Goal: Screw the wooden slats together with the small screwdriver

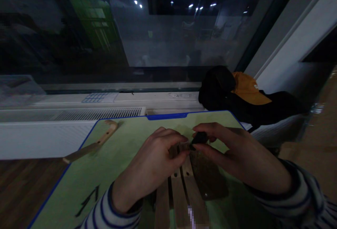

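Observation:
My left hand [155, 162] closes its thumb and fingers on the far end of the wooden slats [175, 190], which lie side by side with dark holes near that end. My right hand [237, 152] pinches a small black piece [199, 138] between thumb and fingers, right beside the slat ends. Its exact kind does not show. Whether it touches the wood is hard to see. Under my right hand, against the slats, is a dark brownish, shiny patch [210, 180] that I cannot make out.
The green board [126, 145] has a blue rim. On its left lies a bent wooden piece [101, 139] with holes, overhanging the edge. Thin black marks or sticks [88, 201] are nearer me. Behind stand a radiator [100, 114], a window and a yellow cap [250, 87] on dark cloth.

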The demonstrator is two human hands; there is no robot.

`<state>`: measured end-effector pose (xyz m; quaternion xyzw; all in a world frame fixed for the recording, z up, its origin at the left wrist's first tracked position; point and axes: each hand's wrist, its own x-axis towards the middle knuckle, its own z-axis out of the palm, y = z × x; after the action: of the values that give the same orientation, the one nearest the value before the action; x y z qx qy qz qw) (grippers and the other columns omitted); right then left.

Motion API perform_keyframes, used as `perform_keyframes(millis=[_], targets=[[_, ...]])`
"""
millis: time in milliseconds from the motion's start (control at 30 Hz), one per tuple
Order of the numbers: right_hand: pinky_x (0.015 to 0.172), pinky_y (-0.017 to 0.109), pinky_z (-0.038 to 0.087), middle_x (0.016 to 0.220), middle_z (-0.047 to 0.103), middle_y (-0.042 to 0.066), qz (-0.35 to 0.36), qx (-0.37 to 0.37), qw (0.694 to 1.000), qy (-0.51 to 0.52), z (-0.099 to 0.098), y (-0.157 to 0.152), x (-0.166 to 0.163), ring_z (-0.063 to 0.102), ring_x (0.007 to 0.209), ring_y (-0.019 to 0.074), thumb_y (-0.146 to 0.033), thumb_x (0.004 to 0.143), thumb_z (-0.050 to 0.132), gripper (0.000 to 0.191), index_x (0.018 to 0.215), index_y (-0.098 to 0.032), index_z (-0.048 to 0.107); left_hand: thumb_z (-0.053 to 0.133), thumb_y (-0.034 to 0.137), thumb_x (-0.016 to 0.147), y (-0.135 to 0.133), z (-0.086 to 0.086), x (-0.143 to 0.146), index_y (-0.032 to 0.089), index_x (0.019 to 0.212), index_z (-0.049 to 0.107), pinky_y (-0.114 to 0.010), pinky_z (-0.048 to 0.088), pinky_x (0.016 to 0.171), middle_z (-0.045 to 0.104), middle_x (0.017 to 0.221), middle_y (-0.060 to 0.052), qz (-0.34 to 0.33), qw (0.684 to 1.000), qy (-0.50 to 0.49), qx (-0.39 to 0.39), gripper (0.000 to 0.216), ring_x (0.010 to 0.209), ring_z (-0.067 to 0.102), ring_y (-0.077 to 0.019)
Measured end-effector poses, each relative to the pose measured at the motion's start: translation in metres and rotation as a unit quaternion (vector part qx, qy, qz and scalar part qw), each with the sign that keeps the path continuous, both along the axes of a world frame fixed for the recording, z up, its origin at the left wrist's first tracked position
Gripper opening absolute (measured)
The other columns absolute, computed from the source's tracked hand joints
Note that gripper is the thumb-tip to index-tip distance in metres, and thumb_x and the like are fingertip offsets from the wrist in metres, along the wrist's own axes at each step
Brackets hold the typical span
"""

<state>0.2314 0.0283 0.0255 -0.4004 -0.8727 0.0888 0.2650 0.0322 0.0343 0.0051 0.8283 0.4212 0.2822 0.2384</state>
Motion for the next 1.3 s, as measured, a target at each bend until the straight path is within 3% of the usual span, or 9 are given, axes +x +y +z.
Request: perform_keyframes(millis=[133, 267, 600, 1100, 1300], targets=[[0.065, 0.023, 0.050, 0.093, 0.068, 0.001, 0.000, 0.012, 1.000, 0.002, -0.001, 0.000, 0.001, 0.066, 0.075, 0.0127, -0.028, 0.087, 0.055, 0.027, 0.114, -0.022, 0.049, 0.065, 0.023, 0.082, -0.003, 0.000, 0.000, 0.022, 0.092, 0.066, -0.034, 0.045, 0.081, 0.067, 0.091, 0.000, -0.007, 1.000, -0.008, -0.011, 0.011, 0.089, 0.059, -0.0187], [0.062, 0.023, 0.050, 0.088, 0.068, 0.001, -0.005, 0.014, 1.000, 0.010, -0.002, -0.001, 0.000, 0.066, 0.072, 0.0133, -0.028, 0.087, 0.055, 0.027, 0.113, -0.022, 0.050, 0.068, 0.028, 0.079, -0.004, -0.004, 0.003, 0.022, 0.092, 0.066, -0.032, 0.046, 0.076, 0.067, 0.089, -0.001, 0.023, 0.999, -0.029, 0.005, 0.014, 0.085, 0.059, -0.0189], [0.061, 0.024, 0.051, 0.093, 0.069, 0.002, -0.014, 0.022, 1.000, 0.006, -0.001, -0.003, -0.002, 0.067, 0.074, 0.0147, -0.030, 0.087, 0.056, 0.029, 0.113, -0.021, 0.050, 0.066, 0.022, 0.080, -0.005, -0.008, 0.010, 0.021, 0.087, 0.069, -0.027, 0.045, 0.063, 0.064, 0.071, 0.002, 0.069, 0.997, -0.027, 0.013, 0.008, 0.071, 0.059, -0.0162], [0.054, 0.022, 0.050, 0.082, 0.068, 0.000, -0.018, 0.033, 0.999, 0.020, 0.000, 0.000, -0.006, 0.067, 0.068, 0.0142, -0.034, 0.087, 0.055, 0.027, 0.110, -0.020, 0.052, 0.064, 0.018, 0.080, -0.004, -0.012, 0.009, 0.022, 0.084, 0.071, -0.024, 0.042, 0.057, 0.063, 0.067, 0.002, 0.063, 0.997, -0.033, -0.011, 0.008, 0.064, 0.058, -0.0141], [0.064, 0.021, 0.051, 0.095, 0.068, 0.001, -0.015, 0.030, 0.999, 0.023, -0.001, -0.002, -0.005, 0.065, 0.080, 0.0119, -0.028, 0.087, 0.054, 0.035, 0.122, -0.021, 0.049, 0.064, 0.018, 0.081, -0.004, -0.009, 0.009, 0.022, 0.079, 0.070, -0.024, 0.040, 0.058, 0.063, 0.064, 0.003, 0.060, 0.997, -0.040, -0.006, 0.007, 0.061, 0.056, -0.0128]])
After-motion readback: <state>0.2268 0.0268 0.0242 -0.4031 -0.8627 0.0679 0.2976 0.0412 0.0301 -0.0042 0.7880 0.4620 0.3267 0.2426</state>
